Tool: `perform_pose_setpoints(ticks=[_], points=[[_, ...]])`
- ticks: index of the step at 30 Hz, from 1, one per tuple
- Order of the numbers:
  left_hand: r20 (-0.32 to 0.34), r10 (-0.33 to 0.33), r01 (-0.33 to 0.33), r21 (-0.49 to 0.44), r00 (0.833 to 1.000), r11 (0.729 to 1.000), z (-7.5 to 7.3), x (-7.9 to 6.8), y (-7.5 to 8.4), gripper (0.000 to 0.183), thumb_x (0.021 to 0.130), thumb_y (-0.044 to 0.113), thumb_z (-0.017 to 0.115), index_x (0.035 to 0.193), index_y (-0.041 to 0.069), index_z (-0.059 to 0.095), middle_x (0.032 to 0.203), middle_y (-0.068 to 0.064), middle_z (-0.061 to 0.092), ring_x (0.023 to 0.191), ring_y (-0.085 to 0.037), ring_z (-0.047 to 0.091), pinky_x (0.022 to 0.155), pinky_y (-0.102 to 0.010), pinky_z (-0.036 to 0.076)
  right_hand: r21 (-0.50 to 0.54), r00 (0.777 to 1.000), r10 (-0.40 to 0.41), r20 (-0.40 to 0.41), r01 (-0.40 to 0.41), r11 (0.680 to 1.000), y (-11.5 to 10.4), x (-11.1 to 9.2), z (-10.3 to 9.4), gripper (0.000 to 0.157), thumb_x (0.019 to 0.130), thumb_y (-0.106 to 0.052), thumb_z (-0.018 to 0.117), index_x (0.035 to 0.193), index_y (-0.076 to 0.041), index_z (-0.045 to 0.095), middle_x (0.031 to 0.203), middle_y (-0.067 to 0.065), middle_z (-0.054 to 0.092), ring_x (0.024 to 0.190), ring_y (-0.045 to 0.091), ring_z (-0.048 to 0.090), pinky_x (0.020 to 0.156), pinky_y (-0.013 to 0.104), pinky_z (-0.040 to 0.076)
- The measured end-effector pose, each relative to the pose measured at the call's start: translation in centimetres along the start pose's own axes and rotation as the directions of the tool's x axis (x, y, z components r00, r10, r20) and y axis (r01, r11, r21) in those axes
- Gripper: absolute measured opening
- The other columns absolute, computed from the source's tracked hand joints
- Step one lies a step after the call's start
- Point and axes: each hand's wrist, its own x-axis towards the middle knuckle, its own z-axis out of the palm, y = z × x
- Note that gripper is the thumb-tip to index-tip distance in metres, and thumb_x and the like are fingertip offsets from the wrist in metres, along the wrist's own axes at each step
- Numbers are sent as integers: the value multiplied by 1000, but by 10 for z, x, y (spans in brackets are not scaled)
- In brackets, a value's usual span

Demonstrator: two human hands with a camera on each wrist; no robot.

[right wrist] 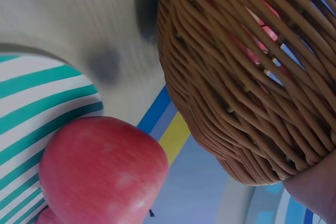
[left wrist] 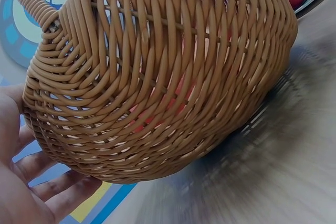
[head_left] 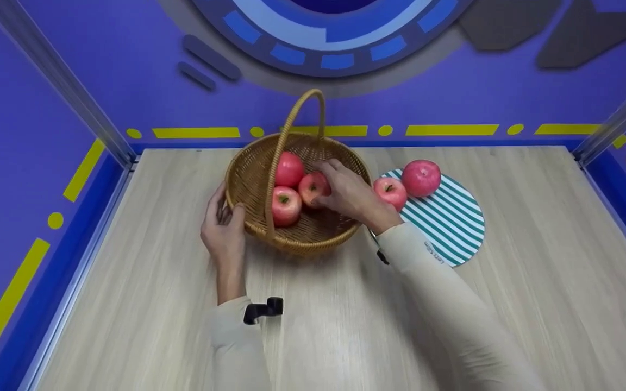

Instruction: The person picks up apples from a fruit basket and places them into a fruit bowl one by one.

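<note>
A brown wicker basket (head_left: 313, 239) with an arched handle (head_left: 283, 138) holds three red apples. My left hand (head_left: 226, 233) grips its left rim, thumb over the edge and fingers along the outer wall. In the left wrist view, those fingers (left wrist: 68, 187) lie against the weave. My right hand (head_left: 348, 190) reaches over the right rim into the basket, its thumb and fingers around the rightmost apple (head_left: 313, 189). Beside that one are a front apple (head_left: 286, 206) and a back apple (head_left: 289, 169). The right wrist view hides most of the right hand behind the basket wall (right wrist: 236, 87).
Right of the basket, a round green-and-white striped mat (head_left: 454, 217) bears two more apples, one nearer the basket (head_left: 390, 194) and one farther back (head_left: 421, 178). All stand on a light wooden table (head_left: 313, 326), with blue panels (head_left: 454, 98) behind and at both sides.
</note>
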Motion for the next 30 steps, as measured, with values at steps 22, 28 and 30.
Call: perform_pose_setpoints(ticks=[22, 28, 30], points=[[29, 47, -48, 17, 998, 999, 3, -1, -2, 51, 97, 6, 69, 147, 14, 65, 147, -12, 63, 134, -30, 59, 114, -48, 49, -108, 996, 64, 65, -57, 993, 8, -1, 8, 80, 86, -34, 92, 145, 1, 51, 133, 24, 54, 111, 37, 64, 99, 51, 58], [9, 65, -65, 12, 998, 998, 2, -4, 0, 51, 95, 7, 70, 144, 19, 69, 142, -6, 67, 128, -26, 64, 108, -48, 54, -112, 999, 24, 32, -20, 994, 8, -3, 10, 72, 87, -34, 86, 139, 3, 52, 121, 22, 64, 107, 37, 67, 94, 50, 60], [-21, 75, -75, 12, 997, 997, 3, -5, -1, 51, 93, 5, 69, 142, 19, 71, 139, -5, 69, 125, -24, 66, 104, -47, 57, -109, 1000, 14, 17, -12, 994, 8, -4, 10, 71, 87, -34, 85, 138, 4, 53, 119, 22, 65, 106, 37, 67, 93, 50, 60]])
